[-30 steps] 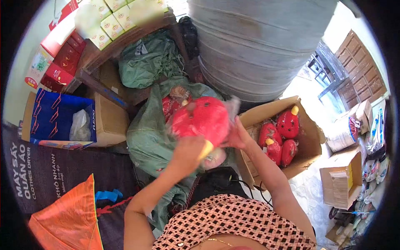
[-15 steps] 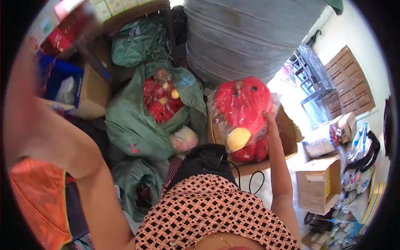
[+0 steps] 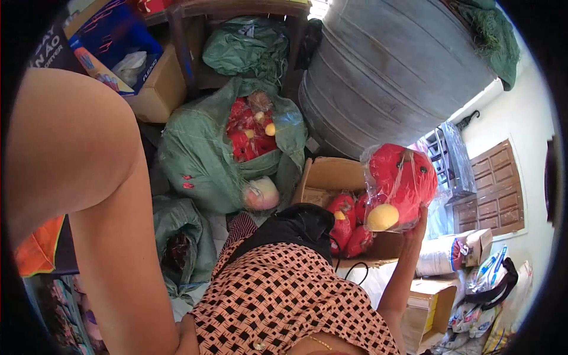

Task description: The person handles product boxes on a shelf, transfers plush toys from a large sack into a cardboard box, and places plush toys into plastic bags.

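Observation:
My right hand (image 3: 421,223) grips a red plush toy (image 3: 403,177) in clear plastic by its lower right edge. The toy has dark eyes and a round yellow part, and is held up at the right side of an open cardboard box (image 3: 331,171). More wrapped red plush toys (image 3: 350,228) lie inside that box. My left arm (image 3: 118,248) is raised and bent close to the camera at the left; its hand is out of view. A big green sack (image 3: 195,154) stands open left of the box, with red wrapped toys (image 3: 251,133) inside.
A large grey wrapped cylinder (image 3: 390,83) rises behind the box. A smaller green sack (image 3: 192,236) sits nearer at the left. Another cardboard box (image 3: 157,86) stands at the back left. Boxes and plastic bags (image 3: 491,284) crowd the right side.
My right hand has lifted the red plush toy up and to the right, off the box, uncovering the toys inside. My left hand has left the view, and the view has shifted.

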Available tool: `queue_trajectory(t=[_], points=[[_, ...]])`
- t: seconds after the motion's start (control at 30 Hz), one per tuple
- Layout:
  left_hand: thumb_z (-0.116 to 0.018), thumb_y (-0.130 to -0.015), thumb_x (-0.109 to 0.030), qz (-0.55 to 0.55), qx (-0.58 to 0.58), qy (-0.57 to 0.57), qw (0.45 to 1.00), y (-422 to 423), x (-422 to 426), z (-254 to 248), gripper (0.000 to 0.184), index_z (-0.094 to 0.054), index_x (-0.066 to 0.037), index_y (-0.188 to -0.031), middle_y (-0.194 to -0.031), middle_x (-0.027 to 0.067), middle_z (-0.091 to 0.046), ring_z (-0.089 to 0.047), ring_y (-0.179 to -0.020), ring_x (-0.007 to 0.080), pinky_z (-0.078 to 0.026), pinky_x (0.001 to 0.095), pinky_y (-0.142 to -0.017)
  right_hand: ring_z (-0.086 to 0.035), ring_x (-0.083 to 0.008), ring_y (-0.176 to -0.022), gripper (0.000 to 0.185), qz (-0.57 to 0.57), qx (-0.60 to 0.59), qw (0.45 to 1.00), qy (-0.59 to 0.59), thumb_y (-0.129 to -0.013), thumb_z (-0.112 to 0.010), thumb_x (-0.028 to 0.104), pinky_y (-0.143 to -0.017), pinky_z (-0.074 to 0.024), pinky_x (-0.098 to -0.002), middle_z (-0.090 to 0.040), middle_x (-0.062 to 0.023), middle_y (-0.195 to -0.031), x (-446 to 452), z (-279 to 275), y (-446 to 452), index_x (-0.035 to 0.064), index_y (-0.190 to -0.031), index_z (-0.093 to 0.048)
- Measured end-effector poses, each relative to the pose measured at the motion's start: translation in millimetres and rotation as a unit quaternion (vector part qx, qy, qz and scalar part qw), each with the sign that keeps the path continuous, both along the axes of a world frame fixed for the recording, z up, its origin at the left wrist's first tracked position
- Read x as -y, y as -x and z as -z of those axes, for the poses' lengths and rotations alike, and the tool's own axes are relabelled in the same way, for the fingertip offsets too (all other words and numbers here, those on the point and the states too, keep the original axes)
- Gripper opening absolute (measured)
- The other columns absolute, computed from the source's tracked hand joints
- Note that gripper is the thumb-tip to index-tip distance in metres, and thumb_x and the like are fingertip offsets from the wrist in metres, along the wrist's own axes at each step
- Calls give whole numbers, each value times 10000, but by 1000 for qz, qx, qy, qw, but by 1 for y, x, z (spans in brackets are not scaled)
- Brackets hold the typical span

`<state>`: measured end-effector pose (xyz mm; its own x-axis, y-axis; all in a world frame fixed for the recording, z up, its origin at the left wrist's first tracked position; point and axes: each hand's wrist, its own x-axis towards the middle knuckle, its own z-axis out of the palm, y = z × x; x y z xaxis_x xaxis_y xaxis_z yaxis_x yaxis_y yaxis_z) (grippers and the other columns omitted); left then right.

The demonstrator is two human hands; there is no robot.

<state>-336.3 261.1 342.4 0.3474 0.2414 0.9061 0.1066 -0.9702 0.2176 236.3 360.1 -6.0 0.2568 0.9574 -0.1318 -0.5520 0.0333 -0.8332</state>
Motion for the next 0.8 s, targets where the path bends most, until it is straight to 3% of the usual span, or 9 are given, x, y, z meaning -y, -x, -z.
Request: queue_trajectory(t=[0.33,0.5,0.6,0.67,0.7,0.73,0.8], points=[[-573,-830,-434,11,15,28,999,-8,2,3,641,-371,-149,-1367,-1297,85,-483,-435,-1193,233,-331,459,-992,-528,-290,-1132,537,-10,42,999,-6,-852,-603,300,-977,-426,-422,-524,-128,-1266,-14,6,9,35,-1288,-436],[-556,-836,-471,85,40,180,979,-48,-71,16,675,-335,-167,-1397,-1311,86,-466,-417,-1201,234,-320,473,-991,-512,-295,-1148,590,22,50,997,-60,-834,-626,262,-991,-415,-425,-507,-135,-1278,-27,-11,22,49,-1330,-388],[-546,-839,-493,118,10,378,918,-89,-145,60,696,-314,-179,-1416,-1320,86,-455,-407,-1206,234,-313,482,-990,-529,-287,-1118,601,0,13,995,-103,-809,-624,224,-965,-439,-414,-515,-153,-1239,-36,-24,19,31,-1321,-374],[-539,-841,-507,112,-45,517,848,-121,-194,119,710,-300,-186,-1428,-1325,87,-449,-400,-1209,235,-309,487,-990,-534,-281,-1113,609,0,8,994,-112,-797,-620,205,-956,-450,-406,-515,-159,-1232,-25,-40,26,22,-1320,-366],[-556,-818,-563,95,-105,566,813,-134,-220,158,828,-192,-197,-1465,-1424,139,-332,-401,-1226,344,-331,456,-994,-532,-280,-1120,618,7,11,995,-103,-796,-618,207,-962,-447,-406,-513,-157,-1240,-18,-54,34,22,-1326,-360],[-565,-800,-598,107,-113,621,768,-147,-235,188,914,-94,-208,-1480,-1467,155,-235,-353,-1254,396,-279,530,-1015,-530,-278,-1128,628,11,14,995,-96,-794,-616,209,-968,-444,-406,-511,-154,-1248,-16,-63,38,22,-1332,-354],[-600,-794,-575,104,-27,708,698,-182,-245,232,965,-24,-219,-1481,-1471,161,-219,-342,-1262,401,-266,586,-1005,-521,-277,-1143,674,1,8,993,-119,-777,-633,208,-986,-429,-403,-500,-148,-1271,-12,-61,41,26,-1353,-334]])
